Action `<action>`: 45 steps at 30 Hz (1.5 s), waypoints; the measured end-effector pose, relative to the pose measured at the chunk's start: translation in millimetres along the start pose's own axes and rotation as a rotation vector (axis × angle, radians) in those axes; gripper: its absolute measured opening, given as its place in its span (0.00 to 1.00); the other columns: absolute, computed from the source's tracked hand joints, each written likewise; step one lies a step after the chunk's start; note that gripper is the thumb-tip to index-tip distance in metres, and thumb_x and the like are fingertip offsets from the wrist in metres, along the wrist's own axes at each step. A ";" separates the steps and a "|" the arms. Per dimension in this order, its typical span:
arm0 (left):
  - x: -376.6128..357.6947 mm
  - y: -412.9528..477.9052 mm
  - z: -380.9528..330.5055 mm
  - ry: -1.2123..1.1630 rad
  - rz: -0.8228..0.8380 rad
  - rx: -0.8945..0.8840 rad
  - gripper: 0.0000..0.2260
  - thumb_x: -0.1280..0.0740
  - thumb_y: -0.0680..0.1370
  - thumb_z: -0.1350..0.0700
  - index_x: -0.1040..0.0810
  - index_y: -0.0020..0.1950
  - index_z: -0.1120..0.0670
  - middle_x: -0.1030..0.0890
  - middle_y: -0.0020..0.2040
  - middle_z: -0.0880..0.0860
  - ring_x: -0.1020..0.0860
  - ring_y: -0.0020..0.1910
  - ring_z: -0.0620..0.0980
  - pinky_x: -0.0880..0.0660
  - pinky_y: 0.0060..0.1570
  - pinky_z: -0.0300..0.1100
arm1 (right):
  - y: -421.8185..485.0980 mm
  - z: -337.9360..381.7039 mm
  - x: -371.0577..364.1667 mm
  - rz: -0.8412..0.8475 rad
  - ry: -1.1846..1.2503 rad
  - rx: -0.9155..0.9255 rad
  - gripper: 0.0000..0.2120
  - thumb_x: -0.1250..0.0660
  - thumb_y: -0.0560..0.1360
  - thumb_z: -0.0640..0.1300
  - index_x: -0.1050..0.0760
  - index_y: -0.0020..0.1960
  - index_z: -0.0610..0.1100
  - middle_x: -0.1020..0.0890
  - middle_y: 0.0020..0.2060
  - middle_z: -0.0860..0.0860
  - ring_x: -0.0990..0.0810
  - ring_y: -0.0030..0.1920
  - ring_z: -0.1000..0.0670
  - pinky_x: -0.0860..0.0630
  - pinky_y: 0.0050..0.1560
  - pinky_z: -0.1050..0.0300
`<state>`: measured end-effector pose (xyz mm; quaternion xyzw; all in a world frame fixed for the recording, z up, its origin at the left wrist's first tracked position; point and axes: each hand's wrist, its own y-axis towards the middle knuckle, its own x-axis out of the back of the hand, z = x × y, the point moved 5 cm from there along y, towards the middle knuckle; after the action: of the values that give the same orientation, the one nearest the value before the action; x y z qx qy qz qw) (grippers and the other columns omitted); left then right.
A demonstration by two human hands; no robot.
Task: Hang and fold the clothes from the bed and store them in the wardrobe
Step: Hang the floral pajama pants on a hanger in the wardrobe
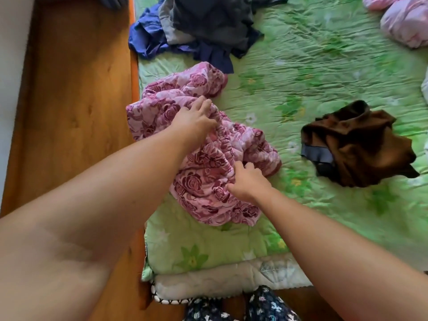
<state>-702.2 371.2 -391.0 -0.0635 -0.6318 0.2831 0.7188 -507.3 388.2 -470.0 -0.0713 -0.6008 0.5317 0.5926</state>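
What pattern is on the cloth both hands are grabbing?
Dark pink roses on the pink garment, clearest in the head view.

We take bunched garment [208,163] as landmark: on bed [324,66], by left edge. Behind it, clothes heap [208,26]. Right, well apart, lone garment [356,144]. Far behind-right, bundles [407,22]. Left, floor [76,89]. Our left hand [194,119] on its rear, right hand [247,181] nearer us.

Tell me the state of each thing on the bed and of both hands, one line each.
pink floral garment: crumpled, unfolded, held by both hands.
left hand: grips the garment's upper fold.
right hand: grips its gathered edge.
brown garment: crumpled, lying apart, untouched.
dark blue and grey clothes: heaped, unfolded.
green bedspread: wrinkled.
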 end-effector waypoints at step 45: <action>432.9 -449.2 224.7 0.001 -0.828 0.532 0.16 0.34 0.77 0.51 0.21 0.64 0.42 0.26 0.58 0.48 0.23 0.48 0.49 0.24 0.45 0.46 | -442.3 201.5 495.2 -1.173 -0.340 0.762 0.09 0.29 0.69 0.53 0.22 0.44 0.50 0.23 0.37 0.55 0.24 0.42 0.49 0.32 0.39 0.56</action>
<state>-749.7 148.6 231.8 0.3785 -0.5094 0.1252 0.7626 -567.5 443.3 219.1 0.5587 -0.3968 0.3025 0.6625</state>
